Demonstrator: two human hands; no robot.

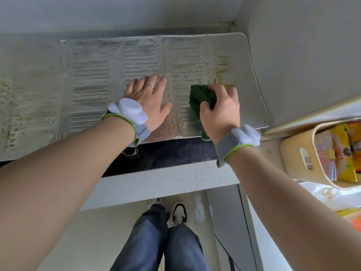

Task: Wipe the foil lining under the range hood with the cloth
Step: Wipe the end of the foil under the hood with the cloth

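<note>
The ribbed silver foil lining [109, 79] covers the wall behind the cooktop, with yellow-brown grease stains on its right part. My left hand [150, 100] lies flat on the foil near its middle seam, fingers spread, holding nothing. My right hand [220, 112] grips a bunched dark green cloth [199, 98] and presses it against the foil just right of the seam, below the stained patch. A tail of the cloth hangs down past the foil's lower edge.
A black glass cooktop [168, 155] lies below the foil, with a pale speckled counter edge [166, 184] in front. A beige basket [304, 153] of colourful packets stands at the right. A side wall [302, 55] closes the right corner.
</note>
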